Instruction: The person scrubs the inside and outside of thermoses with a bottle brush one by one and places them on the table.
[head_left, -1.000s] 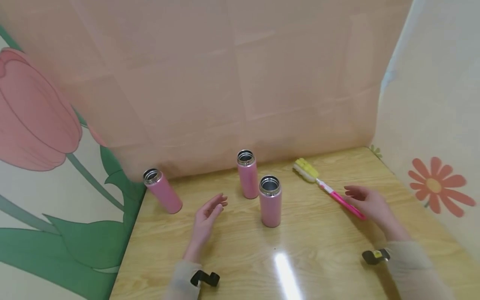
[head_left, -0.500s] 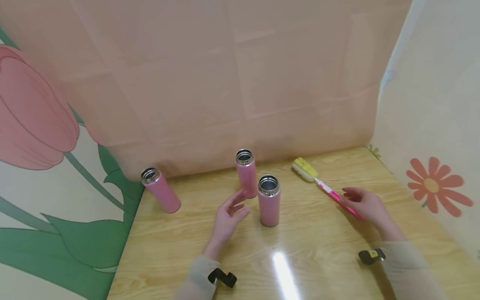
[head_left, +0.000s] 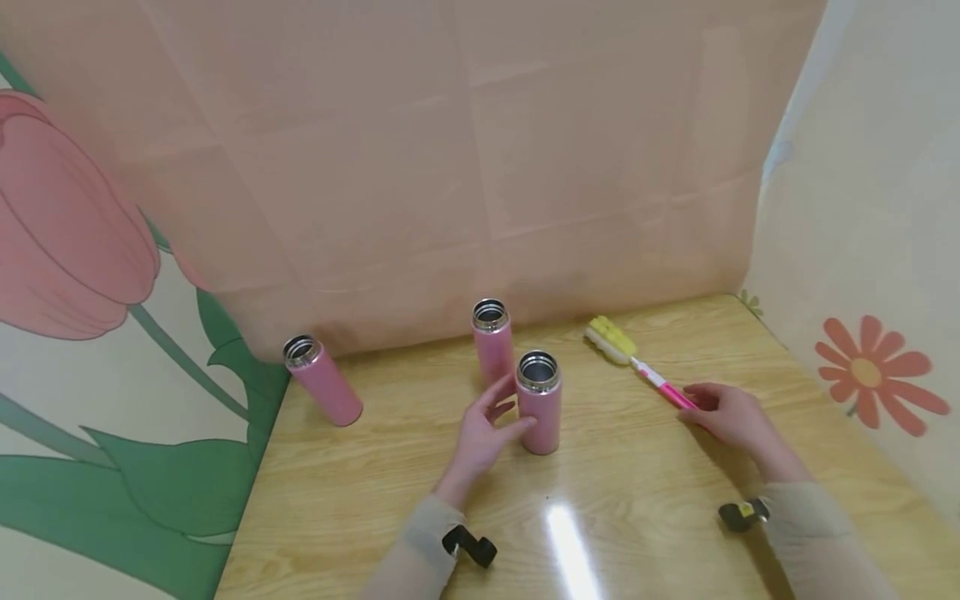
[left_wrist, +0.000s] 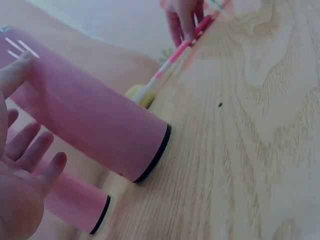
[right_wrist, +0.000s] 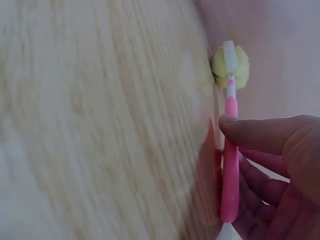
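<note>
Three open-topped pink bottles stand on the wooden table: a front bottle (head_left: 542,417), a rear bottle (head_left: 492,343) and a left bottle (head_left: 327,387). Beside the front bottle is my left hand (head_left: 486,429). Its thumb meets that bottle's side, while the other fingers reach loosely toward the gap between the front and rear bottles; in the left wrist view these fingers (left_wrist: 37,155) look apart from the front bottle. With thumb and fingers, my right hand (right_wrist: 280,170) pinches the pink handle of a bottle brush (right_wrist: 230,165). Its yellow sponge head (head_left: 611,339) points away toward the back of the table.
A pinkish cloth sheet (head_left: 360,167) hangs behind the table (head_left: 637,517). On the right is a wall with a painted red flower (head_left: 870,371); a painted tulip (head_left: 75,208) is on the left. Both wrists wear black camera mounts.
My left hand has moved right, from between the left and rear bottles to the front bottle, which it now touches. My right hand has closed its fingers on the brush handle.
</note>
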